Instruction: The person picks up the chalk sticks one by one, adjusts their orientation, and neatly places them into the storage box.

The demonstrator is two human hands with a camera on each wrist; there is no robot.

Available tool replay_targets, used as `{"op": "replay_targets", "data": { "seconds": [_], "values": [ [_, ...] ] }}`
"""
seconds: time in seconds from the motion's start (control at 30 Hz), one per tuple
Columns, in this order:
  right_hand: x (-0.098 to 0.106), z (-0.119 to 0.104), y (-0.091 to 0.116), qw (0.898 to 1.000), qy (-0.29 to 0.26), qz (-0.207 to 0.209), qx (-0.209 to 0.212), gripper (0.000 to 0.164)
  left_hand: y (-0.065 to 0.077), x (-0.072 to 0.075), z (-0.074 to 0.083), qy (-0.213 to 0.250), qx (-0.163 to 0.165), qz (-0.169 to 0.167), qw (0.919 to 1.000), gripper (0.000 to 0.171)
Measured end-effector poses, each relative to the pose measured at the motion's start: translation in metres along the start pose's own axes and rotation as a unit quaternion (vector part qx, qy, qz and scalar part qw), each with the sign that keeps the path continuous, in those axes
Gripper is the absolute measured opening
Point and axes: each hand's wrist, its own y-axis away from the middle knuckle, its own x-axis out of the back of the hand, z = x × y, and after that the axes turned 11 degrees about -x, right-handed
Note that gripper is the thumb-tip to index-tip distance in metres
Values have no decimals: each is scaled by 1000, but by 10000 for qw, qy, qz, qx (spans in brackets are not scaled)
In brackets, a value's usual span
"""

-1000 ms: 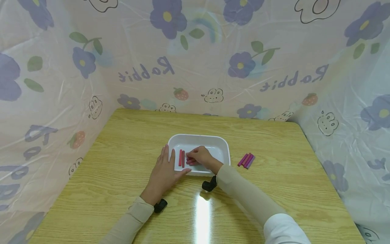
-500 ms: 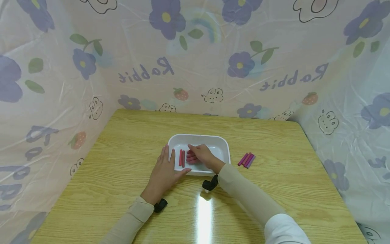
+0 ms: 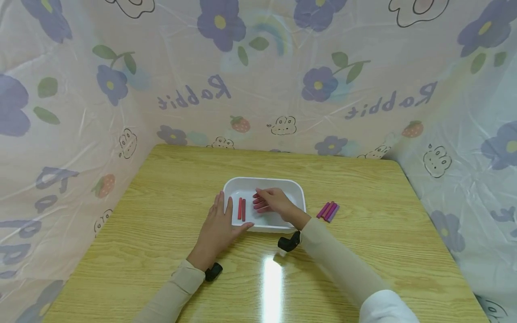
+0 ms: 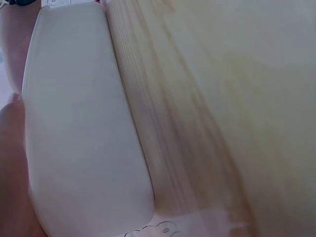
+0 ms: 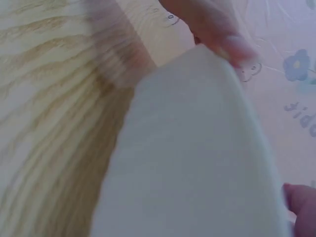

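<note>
My left hand [image 3: 218, 222] touches the white tray [image 3: 268, 229] at its left end, fingers spread straight and thumb along the near rim. My right hand [image 3: 276, 202] is over the tray's middle, fingers loosely bent, thumb apart, holding nothing I can see. Inside the tray's left part lie a bright red stick [image 3: 240, 208] and a dark red stick [image 3: 243, 210]; purple sticks [image 3: 328, 211] lie right of the tray on the tabletop [image 3: 363, 242].
</note>
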Motion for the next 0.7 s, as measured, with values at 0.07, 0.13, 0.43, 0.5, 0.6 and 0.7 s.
{"op": "replay_targets", "data": {
  "seconds": [0.07, 0.13, 0.43, 0.5, 0.6, 0.7],
  "values": [
    [7, -1, 4, 9999, 61, 16, 111, 44, 0, 0, 0, -7, -13, 28, 10000, 107],
    [14, -1, 9, 9997, 123, 27, 204, 43, 1, 1, 0, -13, -26, 56, 10000, 107],
    [55, -5, 39, 9951, 540, -147, 815, 45, 1, 2, 1, 14, -14, 21, 10000, 106],
    [65, -6, 45, 9946, 603, -26, 846, 45, 1, 1, 2, 60, -8, 6, 10000, 106],
    [82, -7, 57, 9930, 739, 222, 892, 46, 1, 1, 2, 74, 5, -8, 10000, 107],
    [97, -8, 67, 9926, 706, 475, 866, 45, 1, 1, 2, 53, -9, 14, 10000, 107]
  ]
}}
